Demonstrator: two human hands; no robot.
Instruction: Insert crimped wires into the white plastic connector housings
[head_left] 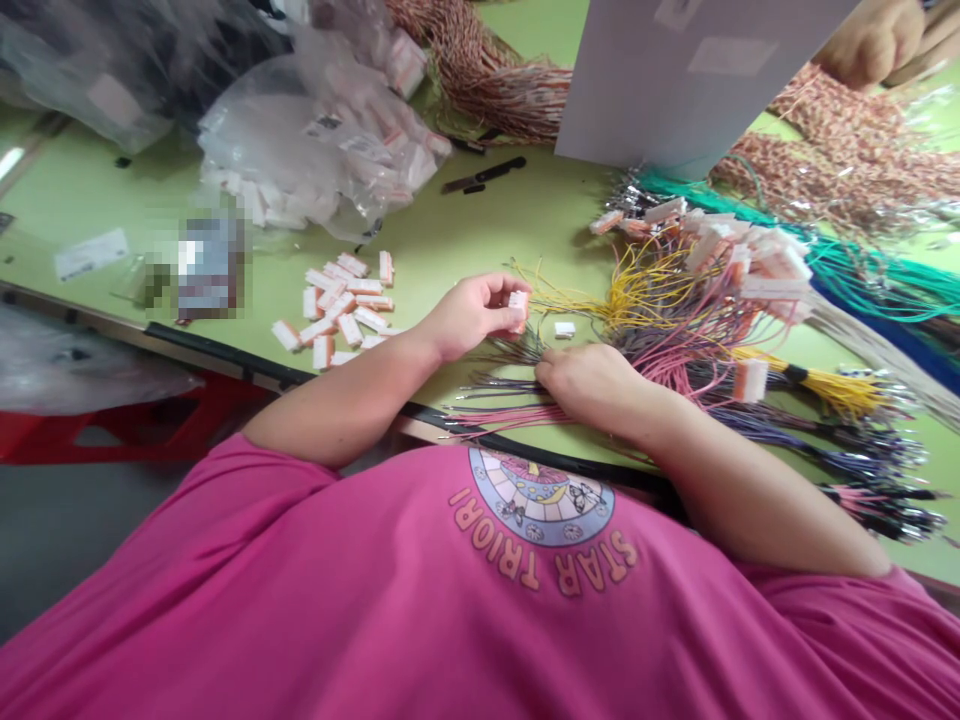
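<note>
Fingertips of the left hand point(469, 315) pinch a small white-and-orange plastic connector housing point(518, 306) at frame centre; the right hand point(583, 383), curled knuckles-up, presses on thin purple and pink terminated wires point(495, 400), grasp not discernible. Steadying the housing, cavity toward the wire, should aid insertion. The pink shirt point(480, 600) reads "STAR TRIORI".

Green table point(480, 230), yellow wires point(637, 290), pink shirt point(300, 600)

— What's the left hand point(469, 315) got?
— A small white plug point(517, 306), pinched in its fingertips above the green tabletop point(480, 230).
— And the right hand point(589, 385)?
— Resting knuckles-up on loose wires point(517, 385).
</note>
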